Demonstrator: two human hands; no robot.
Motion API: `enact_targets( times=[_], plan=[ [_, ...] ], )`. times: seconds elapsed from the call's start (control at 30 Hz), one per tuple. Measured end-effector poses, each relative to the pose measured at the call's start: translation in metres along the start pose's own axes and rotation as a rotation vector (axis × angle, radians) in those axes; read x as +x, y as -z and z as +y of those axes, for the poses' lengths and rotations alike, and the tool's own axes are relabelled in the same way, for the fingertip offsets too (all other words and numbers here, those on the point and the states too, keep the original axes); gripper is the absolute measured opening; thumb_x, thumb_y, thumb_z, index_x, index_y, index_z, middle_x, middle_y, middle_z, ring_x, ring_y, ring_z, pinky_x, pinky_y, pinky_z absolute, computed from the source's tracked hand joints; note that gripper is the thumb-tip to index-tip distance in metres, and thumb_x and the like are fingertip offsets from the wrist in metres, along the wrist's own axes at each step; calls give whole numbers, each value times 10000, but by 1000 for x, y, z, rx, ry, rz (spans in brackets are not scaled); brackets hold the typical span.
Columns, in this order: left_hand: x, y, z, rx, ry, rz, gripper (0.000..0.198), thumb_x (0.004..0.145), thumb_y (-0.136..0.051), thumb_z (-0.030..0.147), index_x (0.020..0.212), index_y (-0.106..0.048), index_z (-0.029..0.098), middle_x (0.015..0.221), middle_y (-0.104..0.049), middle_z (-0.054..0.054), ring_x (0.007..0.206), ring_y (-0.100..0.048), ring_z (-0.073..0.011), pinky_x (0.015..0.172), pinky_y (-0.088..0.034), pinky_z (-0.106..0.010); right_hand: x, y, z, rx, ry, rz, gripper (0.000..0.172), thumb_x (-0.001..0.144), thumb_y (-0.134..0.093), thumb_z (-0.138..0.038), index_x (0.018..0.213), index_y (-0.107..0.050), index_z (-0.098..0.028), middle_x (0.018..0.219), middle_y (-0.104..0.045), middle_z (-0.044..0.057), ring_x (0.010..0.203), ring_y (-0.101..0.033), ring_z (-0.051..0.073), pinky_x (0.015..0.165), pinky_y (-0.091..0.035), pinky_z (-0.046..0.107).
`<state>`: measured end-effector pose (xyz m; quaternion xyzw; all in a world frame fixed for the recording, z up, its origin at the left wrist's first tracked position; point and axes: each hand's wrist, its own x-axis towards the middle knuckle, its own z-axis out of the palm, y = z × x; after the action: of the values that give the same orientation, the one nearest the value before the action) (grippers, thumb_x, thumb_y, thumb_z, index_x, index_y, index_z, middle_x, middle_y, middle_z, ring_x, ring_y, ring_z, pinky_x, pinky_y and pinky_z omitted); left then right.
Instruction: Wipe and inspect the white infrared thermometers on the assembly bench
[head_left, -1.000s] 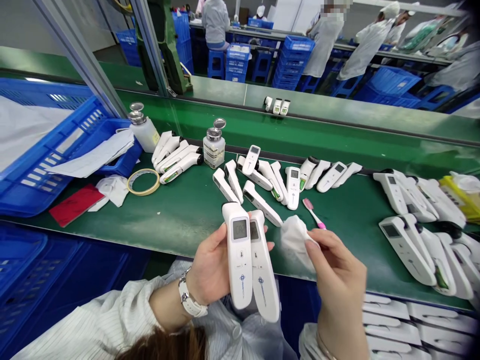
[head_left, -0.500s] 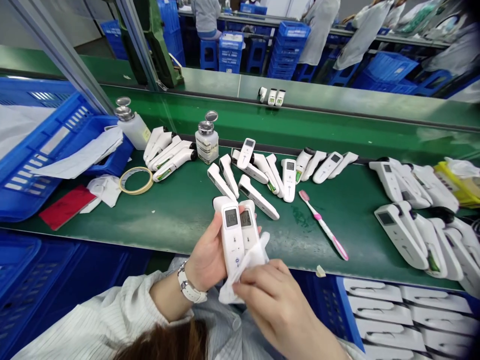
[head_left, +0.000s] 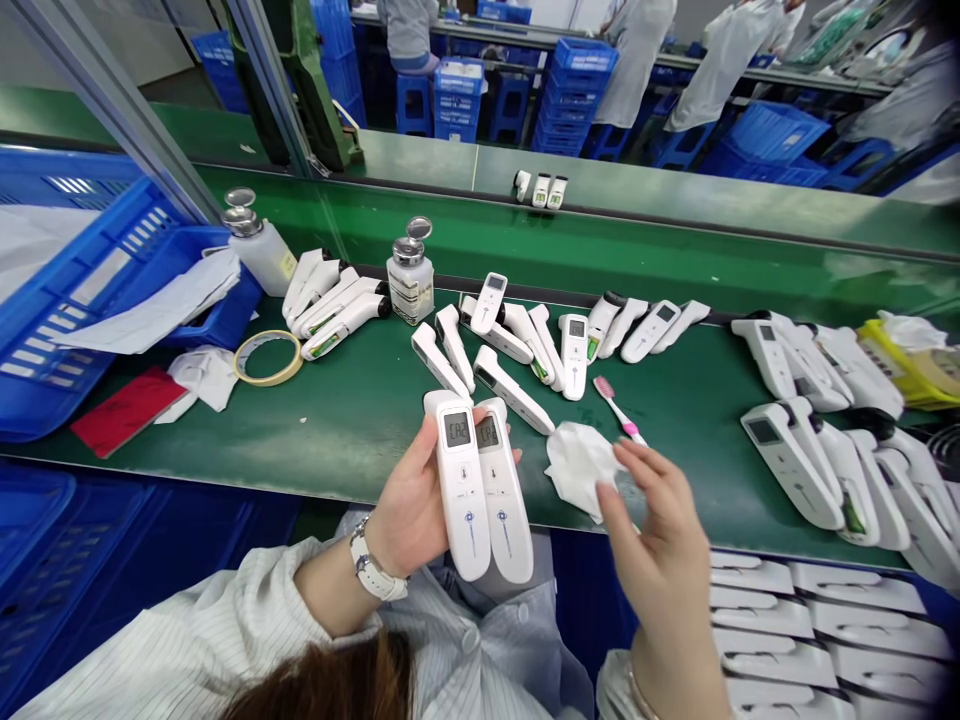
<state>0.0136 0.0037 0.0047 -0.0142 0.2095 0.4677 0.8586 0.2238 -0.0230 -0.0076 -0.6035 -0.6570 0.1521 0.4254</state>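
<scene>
Left hand (head_left: 409, 505) curls around two long white plastic thermometers (head_left: 466, 500), likely light, stiff, best held mid-body, at the green surface's (head_left: 352, 440) near edge; half-open right hand (head_left: 664, 535) meets crumpled white cloth (head_left: 579, 462), grip unclear.

Beside the white cloth (head_left: 579, 465), we find most of the toothbrush (head_left: 621, 414) hidden behind the right hand (head_left: 664, 530)

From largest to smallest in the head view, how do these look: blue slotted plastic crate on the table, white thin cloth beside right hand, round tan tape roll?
1. Blue crate
2. White cloth
3. Tape roll
</scene>
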Motion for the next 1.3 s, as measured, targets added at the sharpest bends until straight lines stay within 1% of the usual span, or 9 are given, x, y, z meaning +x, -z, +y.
enact_targets(
  times=[0.1,0.27,0.37,0.47,0.6,0.73,1.0,1.2,1.3],
  plan=[
    [-2,-1,1,6,2,6,451,845,-404,512,1122,-562,194,1306,-477,-112,1224,-406,-322,1019,-294,-454,-7,-11,-2,127,-23,-193,259,862,-509,-220,1115,-549,-254,1163,-538,74,1108,-499,213,924,-414,377],
    [-4,0,1,-3,2,2,464,837,-416,518,1150,-537,198,1325,-457,-122,1234,-391,-332,1010,-304,-469,4,-26,45,-128,-16,-22,328,805,-561,-294,1101,-579,-154,1177,-488,160,1117,-449,312,948,-333,513],
    [-4,1,0,2,-21,-4,458,830,-430,522,1140,-540,204,1331,-454,-117,1225,-407,-321,1008,-312,-464,12,-33,64,-101,-43,-121,255,785,-577,-317,964,-639,-147,1022,-557,153,959,-522,322,822,-402,516],
    [-3,1,0,10,-52,1,456,830,-422,527,1114,-557,195,1312,-474,-118,1191,-448,-307,995,-335,-453,10,-30,44,44,-26,-272,155,839,-521,-294,838,-624,-178,854,-591,77,746,-574,215,640,-471,356],
    [-3,2,-1,22,-68,-13,477,829,-402,547,1072,-591,182,1211,-558,-110,1104,-521,-282,954,-384,-440,-1,-21,-14,303,64,-377,72,873,-483,-230,878,-554,-223,849,-557,26,750,-566,158,615,-476,278],
    [-5,2,0,14,-60,4,501,811,-408,578,1032,-622,183,1157,-597,-99,1096,-529,-256,932,-410,-388,-10,-26,-48,274,289,-434,311,810,-543,-86,1093,-542,-214,934,-555,61,823,-518,182,682,-450,326],
    [-6,-2,8,-13,-69,39,508,804,-392,603,1031,-615,207,1277,-528,-90,1121,-524,-248,945,-412,-401,-28,-30,-51,169,430,-519,314,775,-580,-58,1062,-570,-184,919,-611,61,732,-532,161,619,-455,304],
    [-6,-3,6,7,-92,32,495,808,-398,593,979,-638,195,1195,-587,-90,1115,-530,-260,922,-435,-381,-21,-34,-53,121,408,-417,350,809,-549,-67,1141,-557,-178,1017,-618,89,845,-581,178,684,-495,302],
    [-7,-2,9,0,-95,41,500,813,-391,590,1015,-616,192,1254,-545,-96,1146,-505,-269,946,-418,-399,-25,-32,-55,121,455,-522,319,818,-541,-93,1123,-567,-180,1007,-641,80,823,-606,178,668,-501,299]
  ],
)
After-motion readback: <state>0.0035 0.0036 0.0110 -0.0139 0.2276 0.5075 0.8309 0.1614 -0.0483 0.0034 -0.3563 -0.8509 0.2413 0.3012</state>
